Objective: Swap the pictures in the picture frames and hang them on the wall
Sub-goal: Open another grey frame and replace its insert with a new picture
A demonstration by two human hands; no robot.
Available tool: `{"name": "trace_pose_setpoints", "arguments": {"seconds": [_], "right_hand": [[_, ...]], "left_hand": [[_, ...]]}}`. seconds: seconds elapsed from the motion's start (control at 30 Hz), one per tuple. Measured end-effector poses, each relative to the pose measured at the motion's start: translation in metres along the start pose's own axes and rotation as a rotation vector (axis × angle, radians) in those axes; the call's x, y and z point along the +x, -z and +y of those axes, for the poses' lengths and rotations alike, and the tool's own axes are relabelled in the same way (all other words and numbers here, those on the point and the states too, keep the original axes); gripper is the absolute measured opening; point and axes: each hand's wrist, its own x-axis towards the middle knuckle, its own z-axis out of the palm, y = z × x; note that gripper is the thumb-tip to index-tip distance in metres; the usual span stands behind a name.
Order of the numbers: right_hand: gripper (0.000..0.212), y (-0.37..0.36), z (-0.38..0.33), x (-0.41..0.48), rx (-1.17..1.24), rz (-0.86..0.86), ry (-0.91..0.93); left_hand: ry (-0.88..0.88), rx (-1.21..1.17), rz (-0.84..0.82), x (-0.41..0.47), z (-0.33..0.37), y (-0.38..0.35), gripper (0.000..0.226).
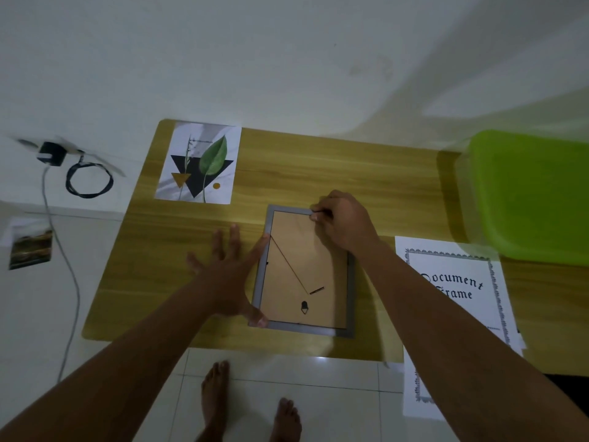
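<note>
The picture frame (304, 271) lies face down on the wooden bench (318, 173), its grey border around a tan backing board, directly between the two hands. A thin cord runs diagonally across the backing from the frame's left edge down to a small dark clip near the middle, and a little black hanger tab sits close to the lower edge. The left hand (231, 269) is spread flat, fingers apart, palm down on the bench with its thumb side pressed against the frame's left border, gripping nothing. The right hand (342, 220) reaches over the frame's far right corner, with thumb and fingertips pinched together on a small dark tab at the top edge of the backing. Beyond the left hand, toward the far left corner of the bench, a leaf print (199, 164) lies face up, well apart from the frame. Just to the outer side of the right forearm a white sheet lettered "Document Frame" (459, 291) lies flat, overhanging the near edge of the bench. Farther out past the right hand sits a bright green plastic lid (529, 199). Off the bench, beyond the left hand, a black charger with coiled cable (52, 154) and a small photo (30, 248) are seen. Below, the person's bare feet (216, 397) stand on white floor tiles.
</note>
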Motion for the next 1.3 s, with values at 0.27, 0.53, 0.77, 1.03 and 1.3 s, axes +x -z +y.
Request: {"name": "trace_pose_setpoints", "arguments": {"seconds": [0.27,0.53,0.77,1.03,1.3], "right_hand": [[0.018,-0.004,0.003,0.0,-0.018,0.024,0.051],[0.042,0.003,-0.014,-0.016,-0.249,0.0,0.08],[0.024,-0.037,-0.057,-0.076,-0.174,-0.035,0.122],[0.045,-0.046,-0.058,-0.072,-0.199,0.023,0.023],[0.05,-0.053,-0.056,-0.07,-0.168,0.08,-0.019]], "left_hand": [[0.002,-0.001,0.006,0.0,0.0,-0.001,0.15],[0.015,0.019,0.031,-0.002,-0.002,-0.003,0.154],[0.013,0.079,0.051,-0.001,-0.007,-0.006,0.152],[0.019,0.087,0.037,0.004,-0.008,-0.008,0.153],[0.004,0.098,0.054,0.003,-0.009,-0.009,0.151]]}}
